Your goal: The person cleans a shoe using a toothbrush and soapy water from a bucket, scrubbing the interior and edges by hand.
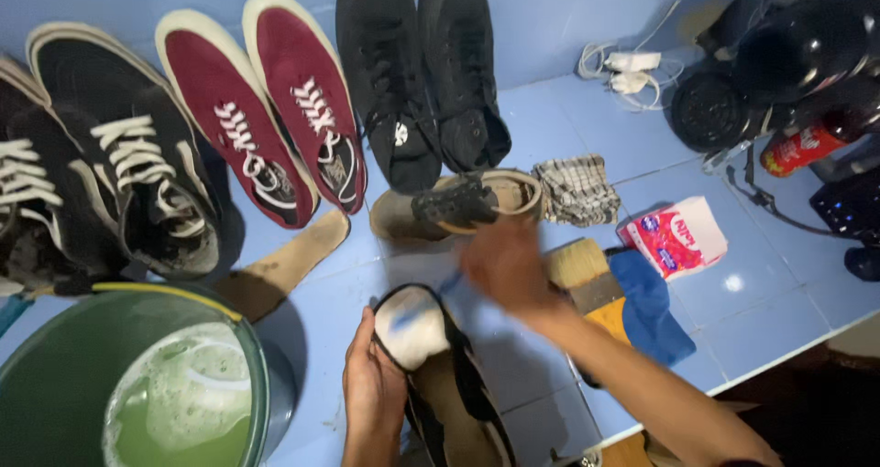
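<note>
My left hand (371, 389) grips the side of a black shoe (449, 389) with a tan inside and a white, soapy toe, near the bottom middle. Just above the toe my right hand (504, 265) is blurred by motion, with a thin blue handle like a toothbrush (449, 284) sticking out of it toward the shoe. Its matching tan and black shoe (454, 206) lies on its side just beyond.
Green bucket (55, 366) of foamy water at bottom left. Black, maroon and black pairs of shoes (275, 109) lean against the blue wall. A tan insole (284, 265), checked cloth (577, 190), wooden brush (582, 270), blue cloth (651, 307) and a pink-and-white packet (674, 236) lie on the blue tiles.
</note>
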